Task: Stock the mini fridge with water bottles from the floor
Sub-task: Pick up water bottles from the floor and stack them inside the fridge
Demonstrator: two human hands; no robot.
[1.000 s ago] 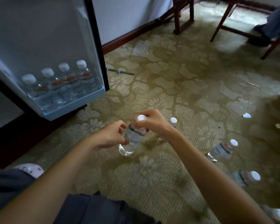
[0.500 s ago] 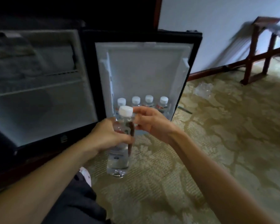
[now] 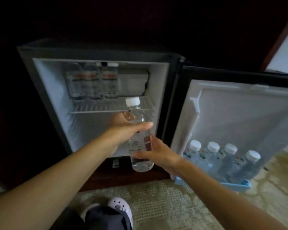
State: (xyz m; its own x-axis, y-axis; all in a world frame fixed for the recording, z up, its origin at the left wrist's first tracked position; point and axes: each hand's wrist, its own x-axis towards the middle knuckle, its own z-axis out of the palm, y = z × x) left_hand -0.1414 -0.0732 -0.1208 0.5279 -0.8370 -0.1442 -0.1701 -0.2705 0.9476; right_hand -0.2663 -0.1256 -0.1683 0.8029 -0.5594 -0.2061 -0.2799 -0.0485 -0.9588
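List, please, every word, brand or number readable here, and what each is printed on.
No text is legible.
Label on the held bottle: blurred, unreadable.
Red-banded labels on the shelf bottles: blurred, unreadable.
Labels on the door bottles: too small to read.
The tag below the fridge: unreadable.

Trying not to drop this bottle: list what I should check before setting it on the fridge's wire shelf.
1. Left hand and right hand both grip the bottle: ok.
2. White cap on: ok; tightness: cannot tell.
3. Fridge door open wide: ok.
4. Wire shelf free to the right of three standing bottles: ok.
5. Door bin room: not ok, four bottles fill it.
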